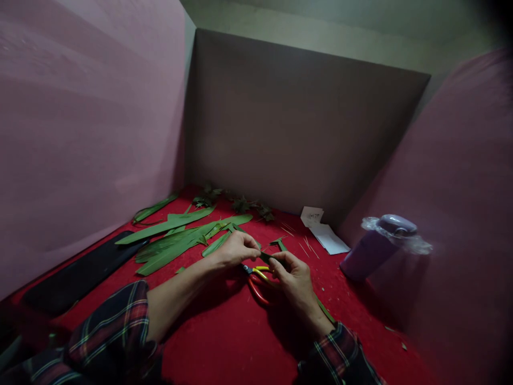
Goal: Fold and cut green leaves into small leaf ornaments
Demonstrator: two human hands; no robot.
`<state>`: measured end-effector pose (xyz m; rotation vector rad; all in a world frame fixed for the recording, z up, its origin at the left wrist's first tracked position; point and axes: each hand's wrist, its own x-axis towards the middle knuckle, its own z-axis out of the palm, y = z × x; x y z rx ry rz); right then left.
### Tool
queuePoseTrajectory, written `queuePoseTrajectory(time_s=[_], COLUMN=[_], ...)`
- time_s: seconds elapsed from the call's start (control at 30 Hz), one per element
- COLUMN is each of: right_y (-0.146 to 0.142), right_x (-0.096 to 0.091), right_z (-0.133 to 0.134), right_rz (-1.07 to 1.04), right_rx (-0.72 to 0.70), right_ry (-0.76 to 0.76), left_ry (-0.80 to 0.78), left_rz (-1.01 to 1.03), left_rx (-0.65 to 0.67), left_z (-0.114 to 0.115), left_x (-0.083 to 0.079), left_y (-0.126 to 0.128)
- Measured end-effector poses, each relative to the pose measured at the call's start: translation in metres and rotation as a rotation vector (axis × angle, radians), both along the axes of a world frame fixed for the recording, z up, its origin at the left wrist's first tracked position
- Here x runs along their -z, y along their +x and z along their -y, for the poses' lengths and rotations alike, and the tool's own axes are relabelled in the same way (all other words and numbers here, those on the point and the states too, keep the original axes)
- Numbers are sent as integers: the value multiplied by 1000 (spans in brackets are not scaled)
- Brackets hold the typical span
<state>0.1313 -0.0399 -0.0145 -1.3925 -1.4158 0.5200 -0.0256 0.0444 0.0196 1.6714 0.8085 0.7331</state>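
Note:
Between my two hands, a narrow green leaf strip (pixel 265 258) is held above the red cloth. My left hand (pixel 236 248) pinches its left end with thumb and fingers. On the other end, the thumb and fingers of my right hand (pixel 292 271) are closed. Below them on the cloth lie pliers (pixel 258 283) with one yellow and one red handle, partly covered by my right hand. Long broad green leaves (pixel 180 246) spread out left of my left hand. Another cut leaf piece (pixel 280 244) rests just behind my right hand.
A purple lidded container (pixel 371 248) with clear plastic round its top stands at right. White paper cards (pixel 329 238) and several thin sticks (pixel 306 247) lie at the back. Lobed leaf sprigs (pixel 242 205) line the rear. A black slab (pixel 76 272) is at left. Panels enclose the red cloth (pixel 224 342).

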Motion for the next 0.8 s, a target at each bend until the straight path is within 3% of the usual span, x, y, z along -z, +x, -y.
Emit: queuePoseTrajectory(time_s=[0.8], right_y=[-3], right_x=[-6], right_z=[3], right_rz=[190], right_rx=[18], right_ry=[60], left_ry=[129], left_rz=[-116], left_rx=[3], left_z=[-4], left_x=[8], left_y=[1])
